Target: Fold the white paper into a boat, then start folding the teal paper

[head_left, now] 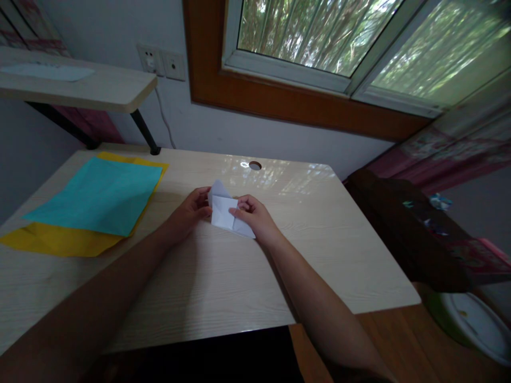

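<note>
A small folded piece of white paper (222, 211) is held between my two hands, just over the middle of the desk. Its upper left end rises to a point, and a flap slants out at the lower right. My left hand (194, 207) pinches the paper's left edge between thumb and fingers. On the other side, my right hand (253, 214) grips the right part, thumb on the front face and fingers behind. The paper's back side is hidden from me.
A turquoise sheet (99, 194) lies on yellow sheets (75, 242) at the desk's left. A raised shelf (115, 88) stands behind them. The light wooden desk (319, 255) has a round cable hole (255, 166) near the wall. A white-topped bin (475, 322) is at the lower right.
</note>
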Motion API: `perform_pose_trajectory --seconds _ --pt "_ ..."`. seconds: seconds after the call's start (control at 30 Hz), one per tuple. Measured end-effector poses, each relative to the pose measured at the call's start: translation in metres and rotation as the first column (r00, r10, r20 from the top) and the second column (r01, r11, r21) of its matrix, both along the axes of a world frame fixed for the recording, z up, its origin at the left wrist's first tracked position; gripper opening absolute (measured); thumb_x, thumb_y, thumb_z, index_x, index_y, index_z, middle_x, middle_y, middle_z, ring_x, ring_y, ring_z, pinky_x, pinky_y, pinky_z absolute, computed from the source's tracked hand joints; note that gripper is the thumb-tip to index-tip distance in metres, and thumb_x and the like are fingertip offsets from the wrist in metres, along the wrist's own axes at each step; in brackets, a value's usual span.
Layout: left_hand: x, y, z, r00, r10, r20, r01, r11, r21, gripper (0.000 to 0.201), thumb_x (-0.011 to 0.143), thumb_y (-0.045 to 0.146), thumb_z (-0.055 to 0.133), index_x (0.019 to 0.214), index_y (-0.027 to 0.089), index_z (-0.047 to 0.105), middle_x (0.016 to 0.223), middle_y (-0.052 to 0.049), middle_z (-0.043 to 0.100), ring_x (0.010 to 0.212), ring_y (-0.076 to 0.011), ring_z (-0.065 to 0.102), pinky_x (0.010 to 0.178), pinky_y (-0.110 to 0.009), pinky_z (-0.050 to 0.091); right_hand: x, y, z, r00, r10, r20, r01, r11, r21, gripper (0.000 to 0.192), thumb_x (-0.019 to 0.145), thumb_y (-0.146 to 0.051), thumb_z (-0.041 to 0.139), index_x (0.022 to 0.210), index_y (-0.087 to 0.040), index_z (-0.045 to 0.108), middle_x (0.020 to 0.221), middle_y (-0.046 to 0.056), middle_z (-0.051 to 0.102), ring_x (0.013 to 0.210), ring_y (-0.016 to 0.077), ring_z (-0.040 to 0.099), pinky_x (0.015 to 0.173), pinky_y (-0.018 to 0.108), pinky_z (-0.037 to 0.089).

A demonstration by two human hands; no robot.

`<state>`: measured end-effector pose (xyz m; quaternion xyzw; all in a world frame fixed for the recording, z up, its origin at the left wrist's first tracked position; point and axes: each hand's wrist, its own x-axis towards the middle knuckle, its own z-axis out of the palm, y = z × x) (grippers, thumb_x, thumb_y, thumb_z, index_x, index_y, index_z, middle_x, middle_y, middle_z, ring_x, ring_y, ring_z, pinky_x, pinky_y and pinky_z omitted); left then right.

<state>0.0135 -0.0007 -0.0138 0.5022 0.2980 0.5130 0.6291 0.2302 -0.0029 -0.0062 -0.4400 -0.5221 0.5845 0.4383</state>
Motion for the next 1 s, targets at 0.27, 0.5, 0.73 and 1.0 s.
perform_pose_trajectory --seconds 0.27,0.5,0.73,1.0 --pt "-0.0006 0.0002 0.0002 0.999 -0.038 -0.036 0.036 0.998 -0.052 0.07 0.058 0.04 0.094 0.117 0.021 0.061 0.11 -0.009 0.072 0.102 -0.0276 0.068 0.075 -0.029 0.053 -0.0048 -0.0033 0.0049 1.0 0.006 -0.023 -0.006 1.0 -0.017 0.038 0.069 -0.046 0.083 0.085 -0.022 0.057 0.069 -0.006 0.055 0.057 0.01 0.048 0.052 0.024 0.034" --pt "-0.0003 -0.0028 0.0028 0.995 -0.04 -0.092 0.032 0.996 -0.078 0.059 0.061 0.044 0.092 0.108 0.018 0.066 0.101 -0.007 0.072 0.092 -0.0233 0.067 0.079 -0.03 0.052 -0.0051 -0.0044 0.0049 0.999 0.029 0.017 -0.029 1.0 -0.008 0.041 0.07 -0.048 0.083 0.089 -0.023 0.055 0.067 -0.006 0.058 0.055 0.0106 0.049 0.052 0.024 0.035" --pt "-0.0007 0.0003 -0.0041 0.979 0.074 -0.187 -0.093 0.991 -0.095 0.037 0.071 0.044 0.084 0.092 0.017 0.071 0.085 -0.003 0.071 0.078 -0.0191 0.064 0.075 -0.03 0.05 -0.0059 -0.0065 0.0084 0.995 0.101 -0.015 -0.101 0.994 -0.036 0.043 0.069 -0.047 0.083 0.088 -0.023 0.053 0.068 -0.005 0.062 0.054 0.0102 0.051 0.051 0.023 0.036" --pt "0.0007 -0.0017 0.0027 0.949 0.165 -0.269 -0.193 0.978 -0.082 0.04 0.07 0.048 0.084 0.091 0.016 0.072 0.088 -0.004 0.073 0.079 -0.0207 0.064 0.076 -0.031 0.05 -0.005 -0.0056 0.0078 0.992 0.124 -0.009 -0.125 0.992 -0.014 0.04 0.072 -0.048 0.081 0.091 -0.022 0.056 0.071 -0.004 0.062 0.057 0.0106 0.049 0.052 0.022 0.034"
